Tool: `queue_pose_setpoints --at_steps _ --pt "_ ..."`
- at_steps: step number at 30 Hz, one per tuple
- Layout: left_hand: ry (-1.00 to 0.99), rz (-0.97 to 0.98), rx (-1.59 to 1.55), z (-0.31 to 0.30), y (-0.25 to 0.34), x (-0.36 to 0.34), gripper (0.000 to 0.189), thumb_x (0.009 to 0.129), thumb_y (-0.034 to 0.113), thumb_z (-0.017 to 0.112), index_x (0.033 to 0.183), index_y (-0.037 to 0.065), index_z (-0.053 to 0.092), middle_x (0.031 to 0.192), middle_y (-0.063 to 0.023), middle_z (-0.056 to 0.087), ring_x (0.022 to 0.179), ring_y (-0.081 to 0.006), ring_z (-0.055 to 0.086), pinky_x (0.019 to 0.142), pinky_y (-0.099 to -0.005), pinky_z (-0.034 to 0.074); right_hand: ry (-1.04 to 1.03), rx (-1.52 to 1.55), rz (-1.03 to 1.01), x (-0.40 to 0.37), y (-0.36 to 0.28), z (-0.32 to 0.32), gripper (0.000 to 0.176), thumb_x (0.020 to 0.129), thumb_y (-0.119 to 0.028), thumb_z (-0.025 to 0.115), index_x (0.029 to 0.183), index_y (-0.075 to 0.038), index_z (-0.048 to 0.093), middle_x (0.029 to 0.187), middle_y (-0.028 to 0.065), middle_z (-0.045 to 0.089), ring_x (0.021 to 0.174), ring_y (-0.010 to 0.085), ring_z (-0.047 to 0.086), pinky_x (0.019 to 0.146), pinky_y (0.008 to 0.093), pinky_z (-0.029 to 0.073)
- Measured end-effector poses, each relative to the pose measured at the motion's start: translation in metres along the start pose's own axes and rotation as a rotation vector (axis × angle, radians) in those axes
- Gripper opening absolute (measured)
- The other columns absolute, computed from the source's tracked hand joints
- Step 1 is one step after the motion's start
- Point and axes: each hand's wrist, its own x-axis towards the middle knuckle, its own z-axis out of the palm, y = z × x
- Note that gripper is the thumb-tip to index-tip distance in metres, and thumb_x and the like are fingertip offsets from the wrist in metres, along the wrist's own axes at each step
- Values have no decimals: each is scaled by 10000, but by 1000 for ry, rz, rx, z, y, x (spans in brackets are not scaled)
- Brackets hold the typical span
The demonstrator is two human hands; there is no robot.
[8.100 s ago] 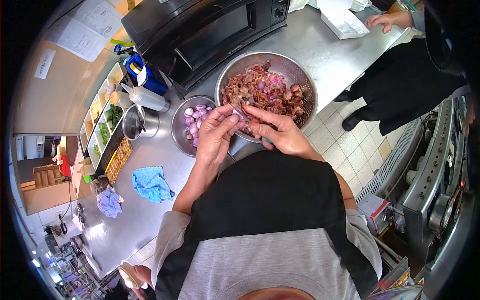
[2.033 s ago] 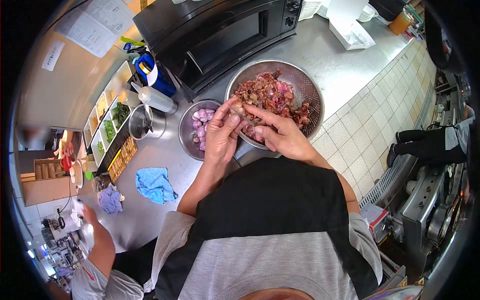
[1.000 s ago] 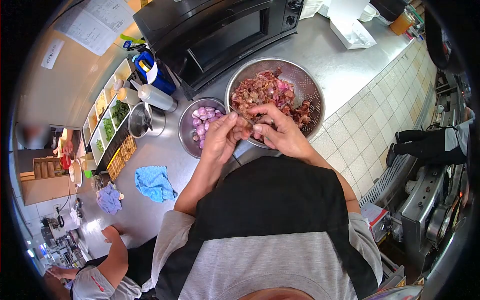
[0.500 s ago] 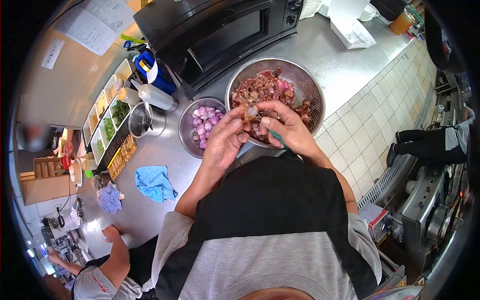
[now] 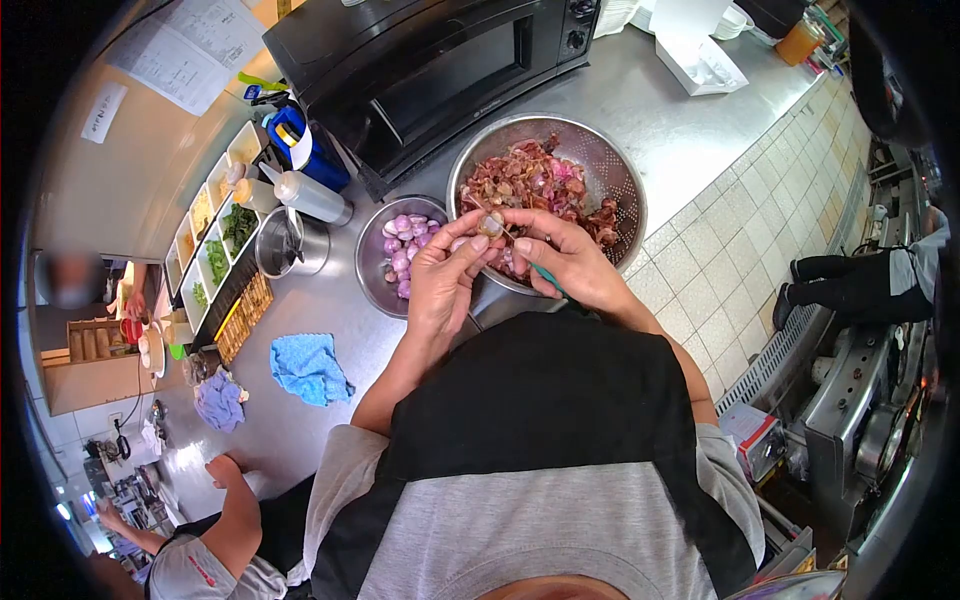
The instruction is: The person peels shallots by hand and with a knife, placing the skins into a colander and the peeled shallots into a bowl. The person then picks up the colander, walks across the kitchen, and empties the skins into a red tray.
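Over the near rim of a steel colander (image 5: 625,190) filled with reddish-brown peels (image 5: 520,175), both my hands meet. My left hand (image 5: 445,275) is closed, pinching a small pale peeled shallot (image 5: 491,225) between thumb and fingertips. Curled around a green-handled knife (image 5: 548,278), my right hand (image 5: 575,258) has its fingertips beside the shallot; most of the blade is hidden. To the left, a steel bowl (image 5: 372,270) holds several purple shallots (image 5: 405,240).
A black oven (image 5: 430,80) stands behind the colander. Left are bottles (image 5: 312,195), a steel pot (image 5: 290,245), food trays (image 5: 215,250), a blue cloth (image 5: 308,368) and a purple cloth (image 5: 219,400). A co-worker's arm (image 5: 235,510) rests lower left. A white box (image 5: 700,65) sits upper right.
My left fingers have shifted slightly around the shallot, and my right fingertips have moved a little to the left and down. The rest of the scene looks the same.
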Motion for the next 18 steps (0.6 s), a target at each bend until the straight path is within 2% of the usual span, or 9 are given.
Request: queue_pose_setpoints --at_steps 8,14,18 --pt "10 55 60 -4 -2 2 279 841 -13 601 1116 -27 559 1023 -132 632 837 -180 644 764 -270 541 -15 -58 -45 -1 0 1 395 915 -133 518 1289 -50 421 747 22 533 489 60 431 417 198 337" --pt "9 71 95 -5 -4 3 251 836 -10 610 1084 -22 573 1019 -128 635 841 -169 642 764 -270 536 -51 16 40 0 1 -4 397 918 -138 515 1298 -55 442 741 15 524 500 57 431 427 197 341" --pt "17 114 132 -8 -7 3 222 836 0 613 1056 -8 585 989 -111 641 835 -158 637 763 -266 530 12 -95 -30 0 6 3 391 920 -133 511 1305 -81 465 737 8 519 515 58 431 439 193 344"
